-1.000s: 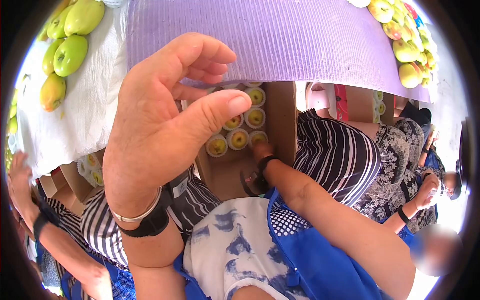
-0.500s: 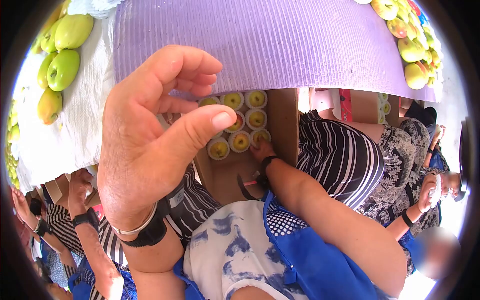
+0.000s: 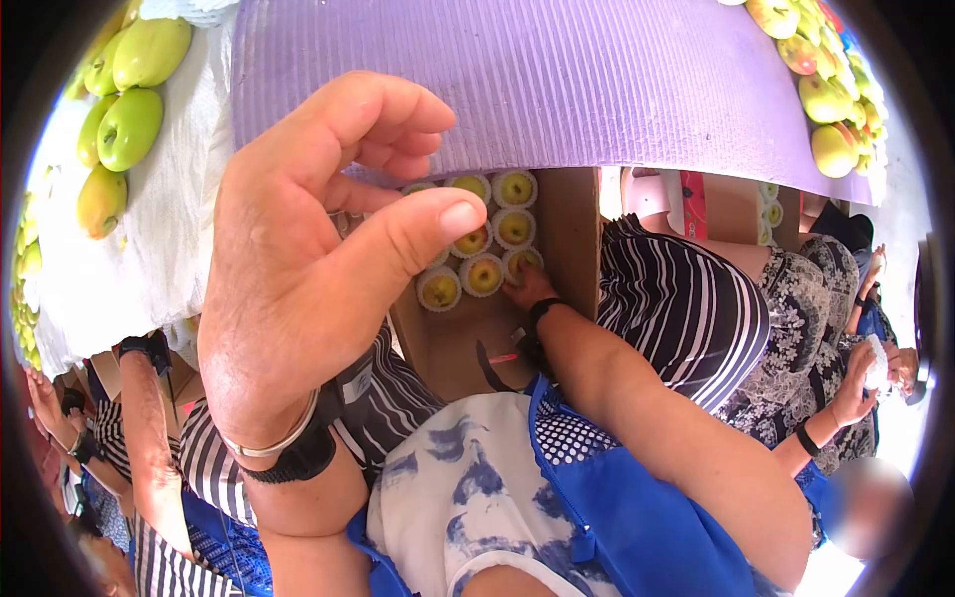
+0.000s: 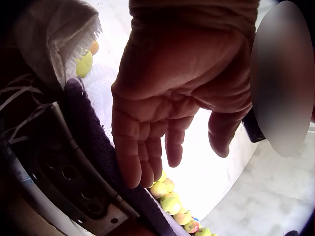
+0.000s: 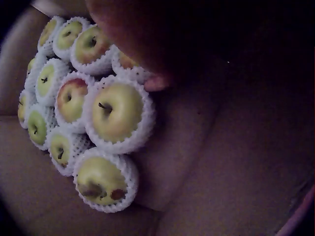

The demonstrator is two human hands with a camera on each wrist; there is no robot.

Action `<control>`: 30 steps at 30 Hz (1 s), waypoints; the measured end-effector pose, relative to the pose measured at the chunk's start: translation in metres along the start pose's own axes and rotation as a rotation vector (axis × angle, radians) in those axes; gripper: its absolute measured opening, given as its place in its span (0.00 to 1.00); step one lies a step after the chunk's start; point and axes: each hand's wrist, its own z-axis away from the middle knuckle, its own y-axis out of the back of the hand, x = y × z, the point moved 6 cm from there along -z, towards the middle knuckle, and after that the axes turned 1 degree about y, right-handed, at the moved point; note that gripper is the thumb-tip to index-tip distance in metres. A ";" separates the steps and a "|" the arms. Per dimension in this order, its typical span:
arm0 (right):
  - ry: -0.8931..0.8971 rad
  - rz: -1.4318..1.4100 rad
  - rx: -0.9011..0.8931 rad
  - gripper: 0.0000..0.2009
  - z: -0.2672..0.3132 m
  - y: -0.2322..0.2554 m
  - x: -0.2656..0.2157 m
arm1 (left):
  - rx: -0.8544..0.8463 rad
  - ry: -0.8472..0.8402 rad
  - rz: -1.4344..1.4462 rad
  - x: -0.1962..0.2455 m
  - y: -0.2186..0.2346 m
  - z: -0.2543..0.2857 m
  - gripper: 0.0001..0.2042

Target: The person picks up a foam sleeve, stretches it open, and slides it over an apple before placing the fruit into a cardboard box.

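Note:
Rows of apples (image 3: 482, 275) in white foam nets lie in a cardboard box (image 3: 448, 348). My right hand (image 3: 530, 287) is down in the box, its fingers at the netted apple nearest the right wall; in the right wrist view, a dark part of the hand (image 5: 142, 39) covers the apples at the top, a fingertip beside one net. Raised over the box's left side and the purple mat (image 3: 597, 80), my left hand (image 3: 298, 259) has its thumb apart from loosely bent fingers and nothing in its palm; the left wrist view shows its bare palm (image 4: 182, 78).
Green apples (image 3: 129, 129) lie on white cloth (image 3: 189, 199) at the left, with more apples (image 3: 826, 99) at the far right. Other people's arms (image 3: 154, 438) are at the lower left. Someone in a striped garment (image 3: 676, 298) sits right of the box.
My left hand has shifted left, then slightly back right, staying empty. My right hand stays by the same corner apple. At the left, other people's arms have moved.

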 end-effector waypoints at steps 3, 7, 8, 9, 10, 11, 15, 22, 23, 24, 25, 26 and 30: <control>-0.091 -0.165 0.007 0.35 -0.003 -0.007 0.009 | 0.010 0.009 -0.001 0.000 0.001 0.000 0.17; -0.288 -0.796 0.073 0.41 0.016 -0.007 -0.004 | 0.022 -0.003 0.003 -0.002 0.001 0.001 0.17; -0.286 -0.905 0.094 0.42 0.019 -0.008 -0.009 | 0.021 -0.006 0.004 -0.003 0.002 0.001 0.17; -0.199 -0.741 0.093 0.43 0.028 -0.005 -0.022 | 0.019 -0.009 0.006 -0.004 0.002 0.001 0.17; -0.111 -0.576 0.092 0.44 0.038 -0.002 -0.037 | 0.019 -0.014 0.008 -0.004 0.002 0.001 0.17; -0.023 -0.410 0.090 0.45 0.047 0.001 -0.053 | 0.018 -0.007 0.021 -0.004 0.002 0.002 0.17; 0.229 -0.244 0.068 0.45 0.042 -0.014 -0.073 | 0.025 0.036 0.062 -0.002 0.000 0.003 0.17; 0.214 -0.285 0.012 0.36 0.036 -0.016 -0.084 | 0.013 0.024 0.040 0.002 -0.003 0.003 0.17; 0.138 -0.499 0.006 0.35 0.034 -0.018 -0.081 | 0.010 0.017 0.030 0.003 -0.003 0.003 0.17; 0.059 -0.713 -0.001 0.35 0.035 -0.019 -0.083 | 0.007 0.010 0.020 0.003 -0.003 0.003 0.17; -0.011 -0.863 -0.014 0.35 0.031 -0.025 -0.079 | 0.002 0.003 0.010 0.004 -0.003 0.002 0.17; -0.083 -1.014 -0.016 0.35 0.027 -0.031 -0.075 | 0.002 0.002 0.006 0.004 -0.003 0.002 0.18; -0.231 -1.168 -0.062 0.30 0.014 -0.046 -0.063 | 0.005 0.005 -0.005 0.004 -0.002 0.002 0.18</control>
